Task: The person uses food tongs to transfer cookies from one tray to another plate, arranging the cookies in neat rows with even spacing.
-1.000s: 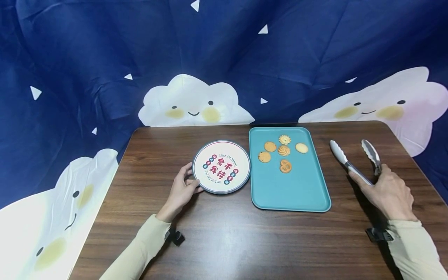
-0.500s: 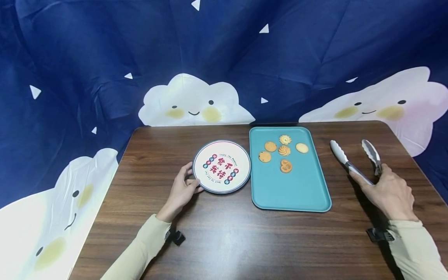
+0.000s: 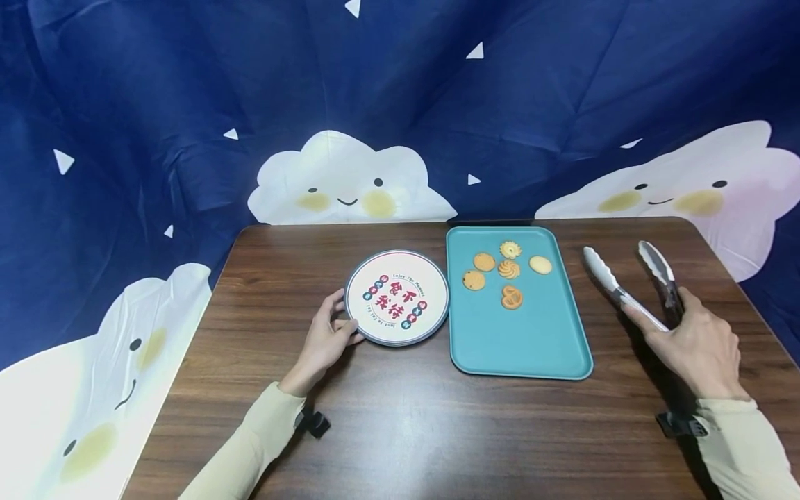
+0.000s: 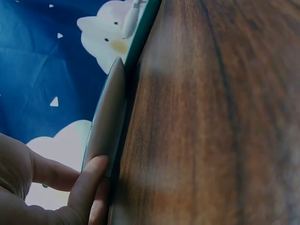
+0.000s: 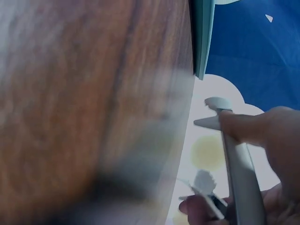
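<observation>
At the plate's near left rim, my left hand point(image 3: 323, 340) pinches a round white plate point(image 3: 396, 333) with red lettering and a blue edge; the thumb lies on top. In the left wrist view the fingers point(image 4: 88, 185) touch its underside. My right hand point(image 3: 700, 347) grips metal tongs point(image 3: 603, 269) to the right of the tray, their arms spread apart with nothing between them. The right wrist view shows the thumb on one tongs arm point(image 5: 243, 183). Between the hands, a teal tray point(image 3: 519, 351) carries several cookies, among them a pretzel-shaped cookie point(image 3: 511, 298) and a swirled cookie point(image 3: 508, 269).
Everything stands on a dark wooden table point(image 3: 400, 430). The plate's right rim is right beside the tray's left edge. Behind the table hangs a blue cloth point(image 3: 350, 83) printed with white clouds.
The tongs in my right hand have shifted slightly up and to the left, and look a little raised off the table. My left hand and the plate stay in place.
</observation>
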`<state>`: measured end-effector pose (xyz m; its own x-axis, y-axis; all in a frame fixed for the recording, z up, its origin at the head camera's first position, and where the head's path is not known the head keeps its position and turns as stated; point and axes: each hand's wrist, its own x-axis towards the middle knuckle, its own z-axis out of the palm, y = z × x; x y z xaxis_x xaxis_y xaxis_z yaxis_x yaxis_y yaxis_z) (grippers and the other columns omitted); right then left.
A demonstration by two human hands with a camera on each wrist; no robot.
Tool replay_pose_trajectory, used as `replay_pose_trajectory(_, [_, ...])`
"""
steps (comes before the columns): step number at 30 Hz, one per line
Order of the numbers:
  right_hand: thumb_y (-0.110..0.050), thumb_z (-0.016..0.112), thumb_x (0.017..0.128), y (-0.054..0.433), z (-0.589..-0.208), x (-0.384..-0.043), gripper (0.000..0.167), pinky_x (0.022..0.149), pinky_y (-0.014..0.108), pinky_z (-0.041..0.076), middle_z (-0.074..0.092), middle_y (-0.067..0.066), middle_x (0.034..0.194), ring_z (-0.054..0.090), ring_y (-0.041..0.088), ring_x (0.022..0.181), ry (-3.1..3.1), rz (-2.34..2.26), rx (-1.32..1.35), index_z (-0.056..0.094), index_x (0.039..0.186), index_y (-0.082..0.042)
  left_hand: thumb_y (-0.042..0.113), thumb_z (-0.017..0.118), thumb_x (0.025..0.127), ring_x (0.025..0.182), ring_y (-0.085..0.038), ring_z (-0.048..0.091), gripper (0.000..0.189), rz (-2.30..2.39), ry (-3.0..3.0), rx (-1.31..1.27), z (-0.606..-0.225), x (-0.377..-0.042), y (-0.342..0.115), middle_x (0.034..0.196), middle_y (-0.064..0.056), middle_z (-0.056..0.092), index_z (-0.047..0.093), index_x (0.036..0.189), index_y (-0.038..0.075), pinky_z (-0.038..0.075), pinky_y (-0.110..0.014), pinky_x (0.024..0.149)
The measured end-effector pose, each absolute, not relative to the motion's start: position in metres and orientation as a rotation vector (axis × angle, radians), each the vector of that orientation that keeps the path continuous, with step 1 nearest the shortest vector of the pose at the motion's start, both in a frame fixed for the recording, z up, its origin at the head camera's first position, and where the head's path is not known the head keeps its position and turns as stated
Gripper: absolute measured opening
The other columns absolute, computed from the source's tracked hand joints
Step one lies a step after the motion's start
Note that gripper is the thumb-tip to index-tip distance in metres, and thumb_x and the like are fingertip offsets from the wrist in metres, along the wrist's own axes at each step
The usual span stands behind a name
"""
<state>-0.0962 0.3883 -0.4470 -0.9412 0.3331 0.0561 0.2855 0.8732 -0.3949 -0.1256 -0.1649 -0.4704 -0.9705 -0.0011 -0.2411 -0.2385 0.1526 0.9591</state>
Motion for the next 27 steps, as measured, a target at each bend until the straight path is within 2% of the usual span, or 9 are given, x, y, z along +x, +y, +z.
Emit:
replay_pose_trajectory(5, [-0.062,0.070,0.090,0.381,-0.445,-0.096,0.098,0.075,0.074,0.041,0.054,0.047,0.130,0.049,0.072,0.106,-2.874,0.634,-0.395,0.037,0.158,0.000,-0.010,0.054,0.097,0.094,-0.015,0.067,0.073,1.930,2.223,-0.239,-0.471,-0.126,-0.165,0.150,-0.025,0.043,0.028,0.163,0.008,0.070,-0.021,0.080])
replay_pose_trajectory(10, [-0.059,0.075,0.088,0.374,-0.441,-0.096,0.098,0.078,0.075,0.042,0.057,0.044,0.131,0.051,0.070,0.108,-2.827,0.675,-0.338,0.039,0.158,-0.002,-0.012,0.054,0.097,0.094,-0.014,0.066,0.073,1.950,2.214,-0.229,-0.472,-0.126,-0.165,0.150,-0.025,0.043,0.029,0.163,0.008,0.070,-0.022,0.081])
replay_pose_trajectory(18, [-0.053,0.079,0.087,0.364,-0.432,-0.091,0.088,0.069,0.073,0.044,0.061,0.043,0.122,0.055,0.068,0.103,-2.842,0.680,-0.163,0.045,0.155,-0.007,-0.011,0.054,0.098,0.093,-0.013,0.067,0.071,1.944,2.226,-0.229,-0.473,-0.126,-0.165,0.150,-0.024,0.043,0.030,0.162,0.008,0.070,-0.021,0.080])
replay_pose_trajectory(27, [-0.051,0.082,0.086,0.348,-0.425,-0.084,0.080,0.062,0.076,0.044,0.065,0.035,0.126,0.059,0.068,0.100,-2.866,0.656,-0.021,0.051,0.152,-0.017,-0.010,0.054,0.098,0.093,-0.014,0.067,0.071,1.944,2.230,-0.229,-0.473,-0.126,-0.165,0.150,-0.025,0.043,0.029,0.162,0.008,0.070,-0.022,0.080])
